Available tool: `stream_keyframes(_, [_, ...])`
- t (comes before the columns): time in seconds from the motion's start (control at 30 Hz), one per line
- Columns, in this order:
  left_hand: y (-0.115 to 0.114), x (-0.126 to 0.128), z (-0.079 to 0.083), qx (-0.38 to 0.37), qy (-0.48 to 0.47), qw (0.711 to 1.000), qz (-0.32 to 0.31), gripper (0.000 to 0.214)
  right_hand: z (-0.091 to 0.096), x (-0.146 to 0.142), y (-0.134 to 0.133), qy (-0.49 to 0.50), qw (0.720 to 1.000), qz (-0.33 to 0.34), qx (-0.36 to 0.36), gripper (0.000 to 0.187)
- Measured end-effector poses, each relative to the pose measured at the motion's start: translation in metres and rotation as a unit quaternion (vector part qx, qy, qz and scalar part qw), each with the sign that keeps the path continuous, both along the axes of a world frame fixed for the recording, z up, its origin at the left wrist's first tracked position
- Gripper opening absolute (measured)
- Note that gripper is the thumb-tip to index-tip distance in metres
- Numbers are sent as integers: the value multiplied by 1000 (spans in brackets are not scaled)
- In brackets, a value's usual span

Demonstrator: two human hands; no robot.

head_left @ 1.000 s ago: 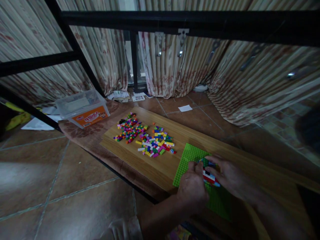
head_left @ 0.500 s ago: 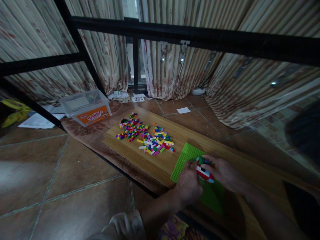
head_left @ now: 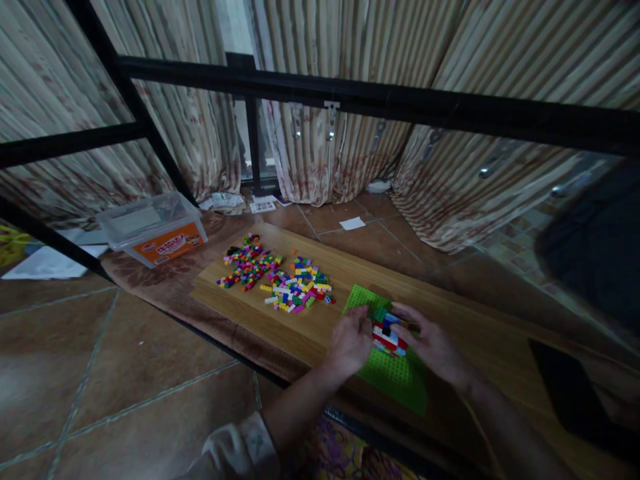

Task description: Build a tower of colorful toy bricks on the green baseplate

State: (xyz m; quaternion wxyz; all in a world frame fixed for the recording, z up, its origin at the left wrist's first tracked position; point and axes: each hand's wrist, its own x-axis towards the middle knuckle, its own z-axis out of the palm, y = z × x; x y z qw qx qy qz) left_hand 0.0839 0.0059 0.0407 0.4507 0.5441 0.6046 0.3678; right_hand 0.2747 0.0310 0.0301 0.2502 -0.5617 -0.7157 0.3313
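Observation:
A small model of building bricks, in red, white, blue and green, sits over the green studded baseplate. At its left side is my left hand, fingers curled and fingertips against the model's edge. My right hand grips the model from the right, thumb on the near side and fingers over the far side. Parts of the model are hidden behind the fingers. Fine detail is dim and slightly blurred.
Two heaps of loose bricks, one of small pieces and one of larger pieces, lie on the wooden board. A clear plastic tub stands at the left. A black flat object lies at right. Black metal bars cross behind.
The view has shifted, so the board and hands appear further left. My left hand's grip on the model looks looser, and more of the model's left side shows.

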Motion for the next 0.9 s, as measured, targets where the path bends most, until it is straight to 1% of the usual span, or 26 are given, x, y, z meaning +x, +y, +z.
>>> stream_keyframes(0.07, [11, 2, 0, -2, -11, 1000, -1, 39, -1, 2, -2, 12, 1000, -16, 8, 49])
stream_keyframes(0.17, [23, 6, -6, 0, -29, 999, -16, 35, 1, 0, -5, 13, 999, -28, 23, 42])
stream_keyframes(0.27, [28, 8, -12, 5, -41, 999, -17, 32, 5, -5, -7, 24, 999, -32, 29, 39])
stream_keyframes(0.37, [29, 7, -12, 18, -35, 999, -24, 29, 8, -12, -5, 47, 998, -38, 31, 38])
stream_keyframes(0.43, [31, 5, -8, 34, -16, 999, -39, 27, 11, -16, -2, 53, 997, -30, 40, 36])
stream_keyframes(0.53, [39, 1, -3, 63, 15, 995, -70, 27, 16, -22, 7, 46, 997, 6, 57, 32])
stream_keyframes(0.6, [45, -1, -3, 79, 23, 992, -93, 28, 20, -25, 12, 42, 997, 25, 54, 28])
stream_keyframes(0.67, [51, -3, -6, 87, 19, 990, -111, 28, 22, -25, 16, 37, 998, 29, 45, 26])
stream_keyframes(0.77, [57, -4, -13, 85, 6, 989, -118, 28, 22, -24, 16, 32, 998, 17, 52, 24])
stream_keyframes(0.9, [58, -3, -21, 41, -56, 993, -100, 29, 15, -23, 11, 57, 995, -33, 74, 23])
